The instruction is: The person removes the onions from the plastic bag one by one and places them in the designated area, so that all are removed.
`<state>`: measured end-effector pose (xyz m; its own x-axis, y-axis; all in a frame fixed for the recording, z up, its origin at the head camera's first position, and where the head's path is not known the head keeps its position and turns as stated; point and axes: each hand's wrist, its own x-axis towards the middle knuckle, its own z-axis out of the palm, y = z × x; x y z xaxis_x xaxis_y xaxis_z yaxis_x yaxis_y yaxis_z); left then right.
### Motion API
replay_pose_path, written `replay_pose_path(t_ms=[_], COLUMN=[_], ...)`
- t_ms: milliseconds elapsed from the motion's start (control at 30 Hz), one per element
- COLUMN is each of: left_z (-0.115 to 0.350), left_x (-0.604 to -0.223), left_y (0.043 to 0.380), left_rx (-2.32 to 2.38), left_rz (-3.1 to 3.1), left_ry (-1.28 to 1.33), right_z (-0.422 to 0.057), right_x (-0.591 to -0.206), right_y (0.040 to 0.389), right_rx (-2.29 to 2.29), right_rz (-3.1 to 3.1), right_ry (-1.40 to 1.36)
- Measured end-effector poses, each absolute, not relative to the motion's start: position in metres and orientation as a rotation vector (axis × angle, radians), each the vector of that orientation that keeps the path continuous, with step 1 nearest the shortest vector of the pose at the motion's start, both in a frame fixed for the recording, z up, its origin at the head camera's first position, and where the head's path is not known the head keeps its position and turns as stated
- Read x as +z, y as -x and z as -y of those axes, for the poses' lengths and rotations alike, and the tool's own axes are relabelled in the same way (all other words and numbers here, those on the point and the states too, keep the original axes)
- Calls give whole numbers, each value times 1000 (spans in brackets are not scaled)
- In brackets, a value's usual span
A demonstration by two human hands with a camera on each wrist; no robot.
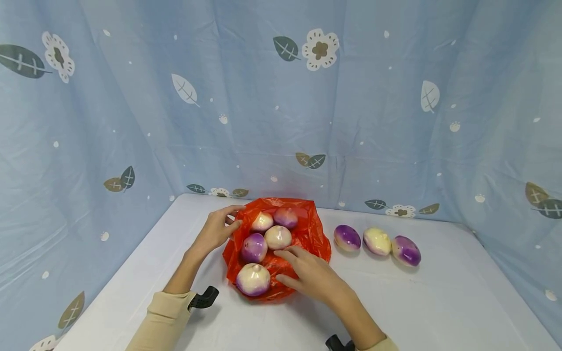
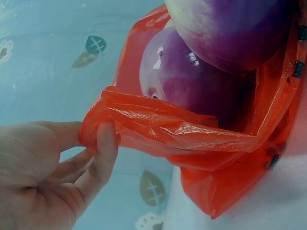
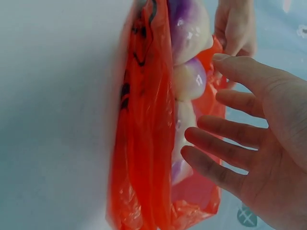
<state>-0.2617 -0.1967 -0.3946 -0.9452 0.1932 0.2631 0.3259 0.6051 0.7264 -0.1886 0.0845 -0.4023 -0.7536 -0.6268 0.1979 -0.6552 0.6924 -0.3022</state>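
A red plastic bag [image 1: 317,234] lies spread with its mouth up, several glossy purple-and-white turnips inside; the nearest turnip [image 1: 253,280] sits at its front left. My left hand [image 1: 217,230] pinches the bag's left rim between thumb and fingers, seen closely in the left wrist view, where a purple turnip [image 2: 187,76] shows behind the fold. Over the bag's right front part hovers my right hand [image 1: 315,275], fingers spread and apart, holding nothing. In the right wrist view its fingers are extended beside a small purple-and-white turnip [image 3: 191,79].
Right of the bag, three more turnips stand in a row on the white table: a purple one [image 1: 347,238], a pale one [image 1: 376,241] and another purple one [image 1: 406,251]. A blue curtain [image 1: 272,122] with leaf and flower prints hangs behind and along the sides.
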Motion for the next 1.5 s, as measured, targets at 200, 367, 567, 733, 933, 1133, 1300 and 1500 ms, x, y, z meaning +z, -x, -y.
replay_pose_path(t_ms=[200, 367, 567, 733, 933, 1133, 1300, 1500], left_z=[195, 195, 195, 196, 197, 199, 198, 197], left_x=[-393, -394, -393, -394, -395, -396, -395, -394], left_y=[263, 264, 263, 263, 263, 262, 262, 263], left_rx=[-1251, -1240, -1246, -1249, -1250, -1266, -1272, -1257], left_rz=[2651, 2651, 2648, 2650, 2657, 2653, 2653, 2640], left_ry=[449, 451, 449, 450, 446, 458, 455, 466], right_z=[-74, -66, -55, -50, -45, -41, -40, -39], right_x=[-400, -400, -403, -407, -408, -412, -413, -415], right_y=[189, 187, 183, 182, 183, 183, 182, 181], right_rx=[498, 467, 432, 444, 438, 456, 462, 470], right_rz=[2776, 2801, 2770, 2726, 2749, 2799, 2793, 2804], right_ry=[-1156, -1176, -1201, -1230, -1228, -1215, -1201, -1202])
